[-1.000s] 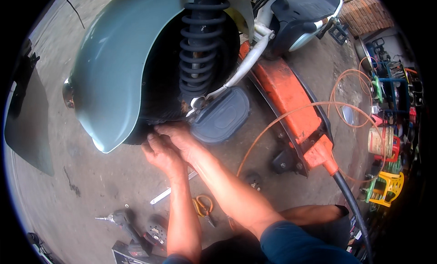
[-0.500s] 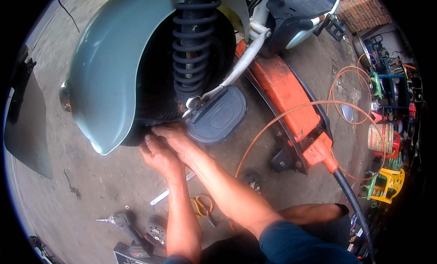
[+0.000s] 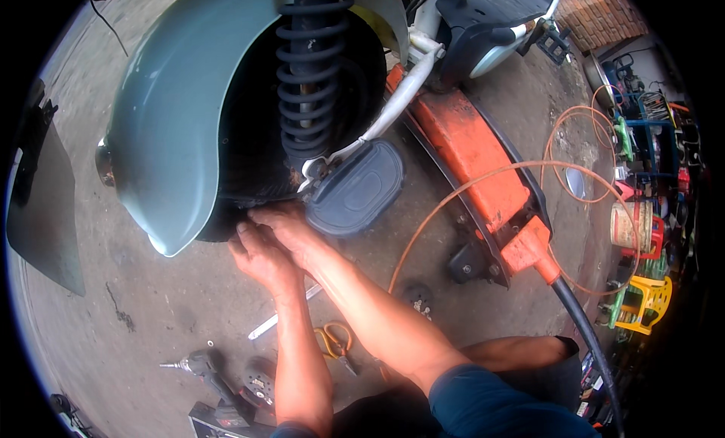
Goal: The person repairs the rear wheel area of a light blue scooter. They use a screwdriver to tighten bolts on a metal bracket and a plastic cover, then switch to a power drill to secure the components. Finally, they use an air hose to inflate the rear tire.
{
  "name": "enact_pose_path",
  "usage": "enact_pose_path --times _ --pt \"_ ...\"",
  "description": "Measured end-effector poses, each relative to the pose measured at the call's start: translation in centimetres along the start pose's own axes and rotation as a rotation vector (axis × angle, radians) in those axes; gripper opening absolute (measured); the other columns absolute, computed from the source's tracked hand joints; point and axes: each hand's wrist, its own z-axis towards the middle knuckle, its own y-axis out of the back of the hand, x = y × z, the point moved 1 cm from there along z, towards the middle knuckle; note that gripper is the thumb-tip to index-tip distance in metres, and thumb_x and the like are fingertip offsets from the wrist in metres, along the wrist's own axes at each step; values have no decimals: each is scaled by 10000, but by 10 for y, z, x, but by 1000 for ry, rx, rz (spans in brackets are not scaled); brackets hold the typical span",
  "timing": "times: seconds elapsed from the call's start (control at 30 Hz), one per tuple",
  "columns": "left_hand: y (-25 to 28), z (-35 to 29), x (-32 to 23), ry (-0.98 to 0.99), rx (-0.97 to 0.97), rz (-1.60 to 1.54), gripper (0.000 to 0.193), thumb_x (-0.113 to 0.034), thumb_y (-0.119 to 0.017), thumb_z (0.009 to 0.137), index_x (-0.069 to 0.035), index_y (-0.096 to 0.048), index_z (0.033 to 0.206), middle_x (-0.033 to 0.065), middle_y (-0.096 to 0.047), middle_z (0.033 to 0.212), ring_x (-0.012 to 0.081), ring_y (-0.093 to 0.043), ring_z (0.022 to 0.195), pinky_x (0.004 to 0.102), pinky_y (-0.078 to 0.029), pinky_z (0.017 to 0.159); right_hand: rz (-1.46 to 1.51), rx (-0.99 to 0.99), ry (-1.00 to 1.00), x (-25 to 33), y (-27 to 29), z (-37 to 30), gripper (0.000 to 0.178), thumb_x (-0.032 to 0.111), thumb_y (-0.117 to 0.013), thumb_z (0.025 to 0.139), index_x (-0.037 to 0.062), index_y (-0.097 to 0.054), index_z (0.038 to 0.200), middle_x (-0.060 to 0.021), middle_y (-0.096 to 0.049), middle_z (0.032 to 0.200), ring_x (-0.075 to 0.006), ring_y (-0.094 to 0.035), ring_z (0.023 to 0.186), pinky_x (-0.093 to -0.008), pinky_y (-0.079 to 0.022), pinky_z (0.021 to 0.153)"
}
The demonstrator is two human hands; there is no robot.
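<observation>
My left hand (image 3: pixel 263 261) and my right hand (image 3: pixel 288 228) are close together at the lower edge of a dark wheel (image 3: pixel 249 166) under a pale blue-green mudguard (image 3: pixel 170 121). Both hands have bent fingers, and their tips go into shadow by the tyre. Whatever they grip there is hidden. A black coil spring shock absorber (image 3: pixel 310 83) rises above them. Just right of my right hand sits a dark grey oval cover (image 3: pixel 356 187), beside a white frame tube (image 3: pixel 408 94).
An orange floor jack (image 3: pixel 472 158) with a black handle (image 3: pixel 585 332) stands to the right, crossed by an orange hose (image 3: pixel 430 225). Near my forearms lie a cordless impact driver (image 3: pixel 208 370), orange-handled pliers (image 3: pixel 336 341) and a metal bar (image 3: pixel 264 325). Crates and a yellow stool (image 3: pixel 646 306) line the right side.
The wheel, shock absorber, mudguard and grey cover have shifted slightly left, and the jack's body a little with them. My hands stay at the tyre with almost no movement.
</observation>
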Motion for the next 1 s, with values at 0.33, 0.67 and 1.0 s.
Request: enact_pose_path --times 0.33,0.67,1.0 --pt "-1 -1 0 22 3 -47 256 -145 -525 894 98 -498 968 152 -579 873 218 -547 730 363 -476 652 29 38 27 -1 1 0 98 110 -630 903 24 -662 934 -77 -635 932 -163 -598 859 -299 -517 768" --pt "2 3 5 32 22 -101 237 -144 -528 899 78 -488 971 151 -567 866 224 -557 731 365 -496 638 12 5 0 3 -2 -4 128 112 -635 900 19 -658 985 -82 -638 937 -165 -602 856 -292 -517 758" --pt "6 8 13 19 20 -92 224 -117 -516 900 89 -465 972 159 -557 863 222 -556 725 359 -498 632 21 4 14 1 -2 -4 139 114 -650 892 19 -660 993 -82 -644 941 -162 -604 859 -289 -513 769"
